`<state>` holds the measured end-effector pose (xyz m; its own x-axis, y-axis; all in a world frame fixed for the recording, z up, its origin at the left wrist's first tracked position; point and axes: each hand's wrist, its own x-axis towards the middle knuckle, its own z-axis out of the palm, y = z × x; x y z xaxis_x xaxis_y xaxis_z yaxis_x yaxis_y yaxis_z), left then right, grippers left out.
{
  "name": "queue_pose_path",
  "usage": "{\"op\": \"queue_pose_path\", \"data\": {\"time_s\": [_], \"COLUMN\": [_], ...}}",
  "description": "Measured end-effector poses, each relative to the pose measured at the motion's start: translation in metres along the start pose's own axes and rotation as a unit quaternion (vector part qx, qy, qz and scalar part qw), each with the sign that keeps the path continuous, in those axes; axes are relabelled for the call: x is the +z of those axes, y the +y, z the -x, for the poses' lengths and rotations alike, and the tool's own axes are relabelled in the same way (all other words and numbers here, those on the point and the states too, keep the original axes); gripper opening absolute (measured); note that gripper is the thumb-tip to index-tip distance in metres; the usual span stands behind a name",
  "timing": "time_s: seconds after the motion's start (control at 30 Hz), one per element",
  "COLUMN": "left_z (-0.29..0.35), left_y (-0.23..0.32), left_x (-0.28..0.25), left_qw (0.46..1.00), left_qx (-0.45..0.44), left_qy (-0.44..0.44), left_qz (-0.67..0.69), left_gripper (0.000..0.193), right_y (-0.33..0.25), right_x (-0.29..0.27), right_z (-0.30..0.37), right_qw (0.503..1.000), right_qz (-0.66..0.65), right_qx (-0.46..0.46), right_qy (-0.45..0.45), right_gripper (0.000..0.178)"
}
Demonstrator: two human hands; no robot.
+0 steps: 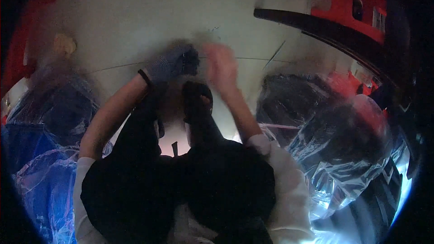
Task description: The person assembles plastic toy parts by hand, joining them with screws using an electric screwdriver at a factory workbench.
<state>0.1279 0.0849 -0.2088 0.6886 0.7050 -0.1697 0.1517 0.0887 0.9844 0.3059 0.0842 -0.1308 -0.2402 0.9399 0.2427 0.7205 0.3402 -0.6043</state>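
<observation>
Both forearms reach forward over the pale floor, beyond my knees. On my left hand [176,62] is a grey-blue work glove with a black-coated finger area. Its fingers are curled closed, and whatever they hold is hidden. A dark band [145,78] circles that wrist. Bare and lit reddish, my right hand [220,67] hovers close to the glove's fingertips, apart from it by a narrow gap. Motion blur smears its fingers, so their grip does not show. Below the hands, a dark shoe [197,89] of mine rests on the floor.
Dark bundles in clear plastic lie at the right [343,131] and left [54,104], with blue plastic-wrapped material [40,167] at lower left. A long black curved bar [316,26] crosses the upper right before a red object [350,7]. A yellowish lump [64,45] sits far left.
</observation>
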Motion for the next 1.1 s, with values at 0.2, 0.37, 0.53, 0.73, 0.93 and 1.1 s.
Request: {"op": "queue_pose_path", "data": {"time_s": [0.2,0.37,0.53,0.73,0.93,1.1], "left_z": [0.006,0.001,0.007,0.007,-0.002,0.010], "left_y": [-0.013,0.027,-0.016,-0.019,0.018,-0.003], "left_x": [-0.002,-0.007,-0.008,0.006,-0.005,-0.008], "left_qw": [0.665,0.729,0.754,0.893,0.914,0.669], "left_qx": [-0.191,-0.271,-0.264,-0.150,-0.110,-0.113], "left_qy": [-0.058,0.073,0.040,0.076,0.087,-0.083], "left_qz": [0.720,0.624,0.600,0.418,0.380,0.730], "left_gripper": [0.027,0.029,0.026,0.031,0.030,0.025], "right_y": [0.071,0.079,0.074,-0.004,0.044,0.062], "right_x": [0.000,0.014,0.015,0.012,0.000,-0.001], "right_z": [-0.015,-0.009,-0.011,-0.012,-0.029,-0.046], "right_qw": [0.982,0.973,0.980,0.994,0.982,0.956], "right_qz": [0.151,0.204,0.178,-0.020,0.054,0.208], "right_qx": [0.079,0.008,-0.003,-0.017,0.167,0.179], "right_qy": [-0.079,-0.105,-0.083,-0.102,-0.073,-0.106], "right_gripper": [0.016,0.015,0.016,0.017,0.021,0.031]}}
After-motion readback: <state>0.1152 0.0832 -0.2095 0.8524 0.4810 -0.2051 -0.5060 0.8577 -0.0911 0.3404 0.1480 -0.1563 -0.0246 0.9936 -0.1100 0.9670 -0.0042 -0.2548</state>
